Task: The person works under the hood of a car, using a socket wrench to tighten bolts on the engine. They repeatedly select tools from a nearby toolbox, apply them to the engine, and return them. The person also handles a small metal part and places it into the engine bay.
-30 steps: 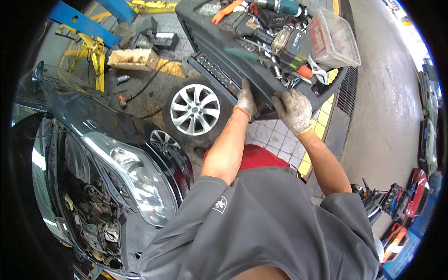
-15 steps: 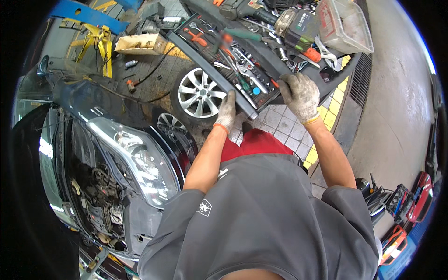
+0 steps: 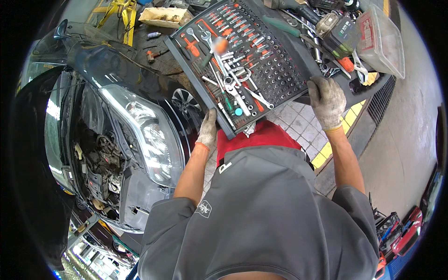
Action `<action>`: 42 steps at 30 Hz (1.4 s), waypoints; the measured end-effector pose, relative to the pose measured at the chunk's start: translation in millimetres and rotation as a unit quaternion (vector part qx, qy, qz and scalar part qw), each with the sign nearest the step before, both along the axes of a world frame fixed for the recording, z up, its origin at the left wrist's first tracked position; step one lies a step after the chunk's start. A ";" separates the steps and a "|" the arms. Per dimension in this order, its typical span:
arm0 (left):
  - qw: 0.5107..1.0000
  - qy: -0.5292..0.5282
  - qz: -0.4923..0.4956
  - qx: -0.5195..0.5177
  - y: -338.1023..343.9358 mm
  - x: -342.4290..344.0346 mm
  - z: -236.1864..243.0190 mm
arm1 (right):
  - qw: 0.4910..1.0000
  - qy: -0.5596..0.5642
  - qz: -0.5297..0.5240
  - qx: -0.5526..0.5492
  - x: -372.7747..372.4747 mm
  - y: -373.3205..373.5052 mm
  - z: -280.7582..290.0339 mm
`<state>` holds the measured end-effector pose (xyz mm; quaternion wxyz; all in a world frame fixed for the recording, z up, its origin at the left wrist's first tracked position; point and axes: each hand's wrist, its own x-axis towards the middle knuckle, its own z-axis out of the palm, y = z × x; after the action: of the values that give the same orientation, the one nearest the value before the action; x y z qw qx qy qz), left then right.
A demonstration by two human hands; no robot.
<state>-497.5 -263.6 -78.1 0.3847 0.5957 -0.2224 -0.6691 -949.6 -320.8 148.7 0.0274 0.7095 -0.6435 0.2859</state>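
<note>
My left hand [image 3: 207, 128], in a grey work glove, is closed on the front edge of a pulled-out tool drawer [image 3: 198, 88]. Dark liner in the drawer carries rows of sockets [image 3: 282, 77] and orange-marked bits [image 3: 235, 23]. Loose combination wrenches and ratchets [image 3: 231, 84] lie in a heap nearer me, with an orange-handled tool [image 3: 191, 46] beside them. Also gloved, my right hand [image 3: 327, 100] has its fingers curled at the near corner of the tool cart [image 3: 291, 56]; its fingertips are partly hidden.
Atop the cart are a cordless power tool [image 3: 338, 35], an orange-handled tool [image 3: 346, 64] and a clear plastic bin [image 3: 382, 44]. A dark car with its bonnet up stands at left, its headlight [image 3: 149, 128] close to my left arm. A floor grate [image 3: 382, 98] runs at right.
The drawer has slid out toward me, with my left hand on its front edge, uncovering the socket rows. My right hand stays at the cart's corner. The loose alloy wheel is now hidden behind the drawer.
</note>
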 end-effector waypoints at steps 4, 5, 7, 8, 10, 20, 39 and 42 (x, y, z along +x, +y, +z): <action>0.992 -0.117 -0.015 0.046 -1.8 4.4 43.9 | 1.000 -0.003 0.001 -0.014 -4.1 0.3 -0.7; 0.973 -0.229 -0.015 0.005 1.9 7.5 44.2 | 1.000 0.000 0.003 -0.016 -2.9 0.2 -0.8; 0.894 -0.441 -0.019 -0.076 8.2 13.2 45.3 | 1.000 0.005 0.004 -0.019 -2.0 -2.0 -2.1; 0.832 -0.537 -0.038 -0.132 -4.4 -1.0 73.1 | 1.000 0.009 -0.009 -0.018 -5.8 1.5 -3.8; 0.807 -0.559 -0.053 -0.181 -19.5 -21.5 107.0 | 1.000 0.010 -0.009 -0.010 -3.9 1.1 -3.0; 0.752 -0.595 -0.275 -0.074 -90.1 -121.3 136.6 | 1.000 -0.002 -0.020 -0.021 -2.4 1.1 -4.1; 0.949 -0.226 -0.191 -0.112 -27.0 -140.8 248.6 | 0.883 -0.366 0.130 0.265 115.6 20.2 41.2; 0.826 -0.327 -0.275 -0.368 -7.8 -134.2 267.3 | 0.870 -0.378 0.075 0.308 132.7 6.4 38.8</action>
<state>-631.7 -271.4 189.2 0.2801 0.5086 -0.7192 -0.3816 -816.8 -314.4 187.5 -0.4596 0.5659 -0.6047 0.3206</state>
